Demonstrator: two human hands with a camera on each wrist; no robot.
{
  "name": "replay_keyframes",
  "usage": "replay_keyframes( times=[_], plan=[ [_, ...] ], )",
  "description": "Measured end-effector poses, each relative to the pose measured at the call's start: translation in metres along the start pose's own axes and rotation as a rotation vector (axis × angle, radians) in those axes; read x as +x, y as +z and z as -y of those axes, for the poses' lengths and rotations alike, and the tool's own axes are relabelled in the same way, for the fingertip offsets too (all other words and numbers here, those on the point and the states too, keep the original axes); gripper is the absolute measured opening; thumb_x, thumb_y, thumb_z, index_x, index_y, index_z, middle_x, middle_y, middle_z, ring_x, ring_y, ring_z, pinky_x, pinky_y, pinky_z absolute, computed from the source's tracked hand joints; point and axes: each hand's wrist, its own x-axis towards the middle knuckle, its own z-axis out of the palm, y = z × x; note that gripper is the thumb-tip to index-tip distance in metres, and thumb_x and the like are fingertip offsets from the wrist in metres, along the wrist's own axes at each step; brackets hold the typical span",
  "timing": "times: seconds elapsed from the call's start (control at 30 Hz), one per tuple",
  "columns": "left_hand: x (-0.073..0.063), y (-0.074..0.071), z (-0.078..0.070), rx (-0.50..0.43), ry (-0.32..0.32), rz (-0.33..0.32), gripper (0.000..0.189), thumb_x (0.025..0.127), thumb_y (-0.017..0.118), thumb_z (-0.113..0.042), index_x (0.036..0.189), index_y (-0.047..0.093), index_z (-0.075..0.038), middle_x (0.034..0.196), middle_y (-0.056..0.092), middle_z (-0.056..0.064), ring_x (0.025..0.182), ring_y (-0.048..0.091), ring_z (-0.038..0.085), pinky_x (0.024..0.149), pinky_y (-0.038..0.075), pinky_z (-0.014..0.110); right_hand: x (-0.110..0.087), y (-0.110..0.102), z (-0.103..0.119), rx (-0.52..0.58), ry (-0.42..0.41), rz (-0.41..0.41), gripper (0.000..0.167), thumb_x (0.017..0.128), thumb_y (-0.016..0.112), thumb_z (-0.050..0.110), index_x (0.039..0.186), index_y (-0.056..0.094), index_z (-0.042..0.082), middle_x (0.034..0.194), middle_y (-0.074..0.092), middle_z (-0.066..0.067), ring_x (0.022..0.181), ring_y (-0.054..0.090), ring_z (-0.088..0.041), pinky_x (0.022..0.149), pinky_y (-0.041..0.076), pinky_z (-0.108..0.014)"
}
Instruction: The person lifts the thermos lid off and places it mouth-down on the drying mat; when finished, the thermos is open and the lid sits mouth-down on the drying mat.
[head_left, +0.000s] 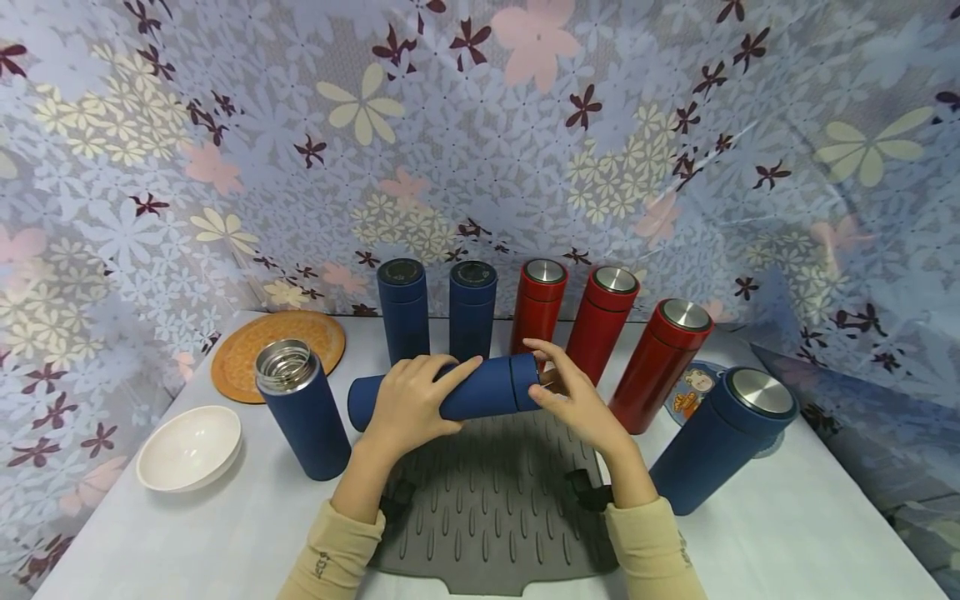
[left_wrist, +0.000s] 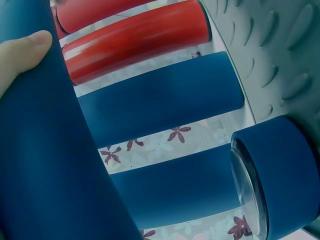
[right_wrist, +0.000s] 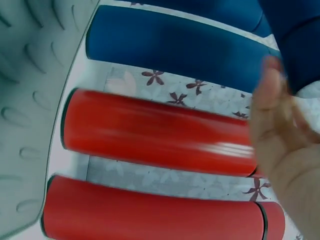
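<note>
A blue thermos flask (head_left: 480, 390) lies almost level in the air above a grey mat (head_left: 487, 500). My left hand (head_left: 411, 400) grips its body from the near side, the thumb (left_wrist: 35, 47) showing along it in the left wrist view. At its right, capped end is my right hand (head_left: 572, 393), fingers spread around the cap with a gap visible between them. Motion blurs that hand in the right wrist view, so firm contact is unclear. On the mat, mostly hidden from the head view, a loose blue lid (left_wrist: 285, 175) stands silver top up.
Left of the mat stand an uncapped blue flask (head_left: 307, 417), a white bowl (head_left: 191, 450) and a round wooden board (head_left: 247, 342). Two blue flasks (head_left: 472, 312) and several red ones (head_left: 603, 321) line the back. A silver-topped blue flask (head_left: 727, 437) stands right, by a patterned coaster (head_left: 693, 379).
</note>
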Motion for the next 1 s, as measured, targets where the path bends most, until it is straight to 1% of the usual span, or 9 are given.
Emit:
replay_keyframes(
  times=[0.07,0.13,0.2,0.27,0.43,0.6,0.67,0.87,1.0],
  plan=[
    [0.0,0.0,0.0,0.026,0.01,0.0,0.088,0.047,0.088,-0.046,0.127,0.057,-0.025,0.102,0.063,0.005,0.087,0.062,0.024,0.074,0.051,0.036,0.001,-0.001,0.002,-0.009,0.072,0.01,0.048,0.094,0.05,0.031,0.138,0.038,0.019,0.122,0.047,-0.017,0.078,0.056,-0.027,0.068,0.048,-0.035],
    [0.0,0.0,0.0,0.042,0.018,0.01,0.088,0.047,0.087,-0.047,0.127,0.057,-0.026,0.102,0.063,0.005,0.087,0.062,0.024,0.074,0.051,0.036,0.002,-0.001,0.004,-0.014,0.131,0.025,0.044,0.096,0.046,0.033,0.136,0.04,0.016,0.119,0.049,-0.019,0.071,0.055,-0.027,0.067,0.046,-0.036],
    [0.0,-0.001,-0.001,0.045,0.021,0.026,0.088,0.048,0.087,-0.047,0.128,0.056,-0.027,0.102,0.064,0.005,0.087,0.062,0.024,0.074,0.051,0.036,0.002,-0.001,0.006,-0.016,0.174,0.04,0.043,0.096,0.048,0.033,0.134,0.043,0.015,0.117,0.05,-0.019,0.065,0.054,-0.026,0.066,0.046,-0.035],
    [-0.001,0.0,-0.001,0.043,0.022,0.04,0.088,0.048,0.087,-0.048,0.128,0.056,-0.027,0.102,0.064,0.004,0.087,0.062,0.024,0.074,0.051,0.036,0.001,-0.002,0.005,0.003,0.187,0.057,0.042,0.095,0.05,0.031,0.133,0.044,0.015,0.115,0.05,-0.019,0.064,0.055,-0.024,0.068,0.045,-0.036],
    [-0.001,0.0,-0.002,0.046,0.023,0.035,0.088,0.047,0.087,-0.049,0.127,0.056,-0.029,0.103,0.064,0.004,0.087,0.062,0.024,0.075,0.051,0.036,0.0,-0.005,0.002,0.088,0.138,0.1,0.042,0.093,0.052,0.023,0.133,0.042,0.01,0.116,0.048,-0.022,0.07,0.055,-0.028,0.069,0.046,-0.038],
    [0.0,0.0,-0.002,0.045,0.03,0.012,0.089,0.045,0.088,-0.049,0.127,0.057,-0.029,0.102,0.064,0.004,0.087,0.062,0.024,0.075,0.051,0.036,-0.001,-0.008,-0.002,0.115,0.108,0.129,0.043,0.093,0.053,0.023,0.133,0.041,0.013,0.121,0.047,-0.022,0.084,0.059,-0.028,0.071,0.048,-0.039],
    [0.0,0.0,-0.002,0.045,0.031,0.011,0.089,0.046,0.088,-0.049,0.127,0.057,-0.029,0.102,0.064,0.004,0.087,0.062,0.023,0.075,0.051,0.035,0.0,-0.008,-0.003,0.124,0.099,0.13,0.044,0.092,0.054,0.022,0.133,0.041,0.014,0.122,0.047,-0.02,0.088,0.06,-0.027,0.074,0.049,-0.039],
    [-0.001,-0.001,0.0,0.035,0.02,0.015,0.09,0.044,0.088,-0.049,0.126,0.057,-0.029,0.103,0.065,0.003,0.087,0.062,0.023,0.076,0.051,0.035,0.0,-0.005,-0.006,0.145,0.026,0.12,0.048,0.088,0.059,0.015,0.133,0.041,0.008,0.116,0.048,-0.019,0.089,0.059,-0.028,0.076,0.052,-0.037],
    [-0.002,-0.001,0.001,0.019,0.02,0.021,0.09,0.045,0.088,-0.049,0.127,0.057,-0.028,0.103,0.065,0.003,0.088,0.062,0.023,0.076,0.051,0.035,-0.002,-0.004,-0.005,0.142,0.005,0.106,0.05,0.086,0.062,0.016,0.131,0.043,0.009,0.115,0.047,-0.019,0.092,0.058,-0.031,0.078,0.052,-0.039]
  ],
)
